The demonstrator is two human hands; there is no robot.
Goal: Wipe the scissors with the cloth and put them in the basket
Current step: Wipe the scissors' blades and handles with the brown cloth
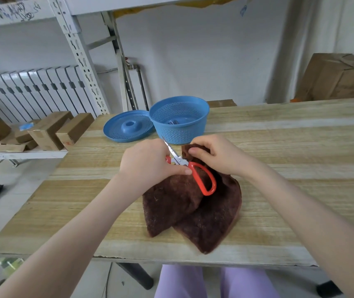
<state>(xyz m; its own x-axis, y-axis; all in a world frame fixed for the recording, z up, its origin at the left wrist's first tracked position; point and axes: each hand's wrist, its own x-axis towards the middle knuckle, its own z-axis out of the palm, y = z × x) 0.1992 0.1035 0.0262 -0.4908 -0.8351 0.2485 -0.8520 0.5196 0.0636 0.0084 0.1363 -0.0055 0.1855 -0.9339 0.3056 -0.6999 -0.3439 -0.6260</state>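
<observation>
Left hand (pixel 148 162) is gripping the scissors (pixel 190 168) above the surface (pixel 290 160), right hand (pixel 216 155) is pinching the brown cloth (pixel 193 211) beside the blades; blue basket (pixel 179 119) is sitting just behind.

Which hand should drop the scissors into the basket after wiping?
Probably left: the left hand grips the scissors, directly before the blue basket; the right hand pinches the brown cloth.

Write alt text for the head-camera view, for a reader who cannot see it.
A person's left hand holds red-handled scissors while the right hand pinches a brown cloth beside the blades, on a wooden table. A blue basket stands behind, its lid beside it.
</observation>
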